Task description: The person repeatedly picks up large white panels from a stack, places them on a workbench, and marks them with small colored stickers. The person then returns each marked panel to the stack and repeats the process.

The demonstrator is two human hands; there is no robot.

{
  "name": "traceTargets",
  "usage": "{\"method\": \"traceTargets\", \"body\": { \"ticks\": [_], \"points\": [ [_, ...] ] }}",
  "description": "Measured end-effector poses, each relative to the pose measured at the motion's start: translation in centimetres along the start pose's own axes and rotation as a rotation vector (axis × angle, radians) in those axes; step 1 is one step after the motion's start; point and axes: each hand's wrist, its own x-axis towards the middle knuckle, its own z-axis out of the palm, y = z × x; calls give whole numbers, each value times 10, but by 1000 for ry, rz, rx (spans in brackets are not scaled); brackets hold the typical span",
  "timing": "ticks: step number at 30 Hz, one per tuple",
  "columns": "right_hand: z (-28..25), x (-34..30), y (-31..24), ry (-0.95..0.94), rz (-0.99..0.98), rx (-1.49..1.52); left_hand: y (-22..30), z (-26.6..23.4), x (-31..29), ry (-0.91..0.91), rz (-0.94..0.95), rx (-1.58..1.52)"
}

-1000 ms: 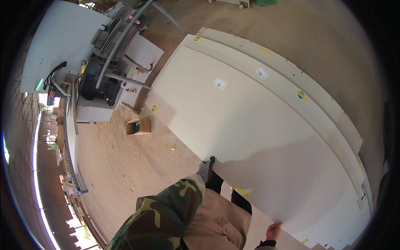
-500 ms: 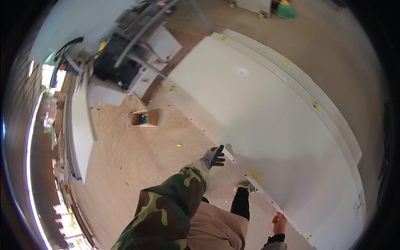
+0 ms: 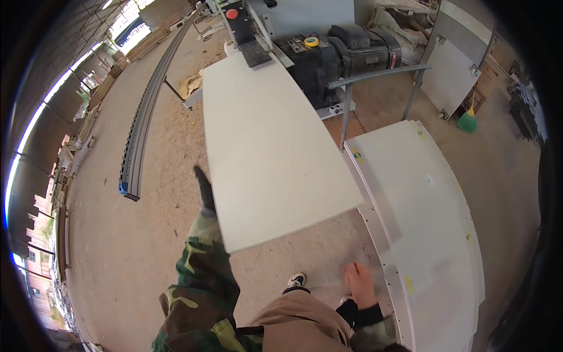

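A long off-white panel (image 3: 264,158) juts toward me from a machine (image 3: 246,29), its far end beneath the machine's dark front part. My left hand (image 3: 205,190), in a grey and black glove, is at the panel's left edge. One dark finger stretches outward there; the panel hides the other fingers, and whether they touch its underside cannot be seen. My bare right hand (image 3: 359,284) hangs low beside the stack of white panels (image 3: 428,234), apart from it. Its fingers are curled in, slightly blurred, and nothing shows in them.
A black motor (image 3: 363,50) sits right of the machine, behind a grey metal rail (image 3: 381,76). To the left, a long conveyor-like track (image 3: 143,123) runs along the dusty floor. A green broom (image 3: 467,121) is at far right, near upright white boards (image 3: 457,58).
My view has swung left and up, bringing the machine and its jutting panel in front of me. The left hand has gone from the stack's edge to this panel; the right hand is off the stack.
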Motion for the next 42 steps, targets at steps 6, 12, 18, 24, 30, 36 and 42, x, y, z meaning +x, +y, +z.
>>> {"method": "traceTargets", "body": {
  "ticks": [6, 12, 18, 24, 30, 36, 42],
  "points": [
    [113, 36, -73, -199, -220, 777, 50, 24, -30, -323, -97, -85],
    [67, -80, -79, 238, -262, 417, 30, 74, -141, -300, -326, -66],
    [4, -283, -51, 420, -447, 856, 18, 77, -158, -436, -285, -197],
    [-108, -553, 67, 839, -399, 639, -209, 147, -308, -553, -708, -102],
    [-131, -824, 201, 1364, -297, 930, -404, 255, -518, -891, -1013, 194],
    [-223, -954, 223, 1544, -468, 1017, -579, 338, -691, -967, -1238, 311],
    [-301, -1067, 304, 1795, -380, 884, -762, 362, -815, -990, -1459, 280]
  ]
}}
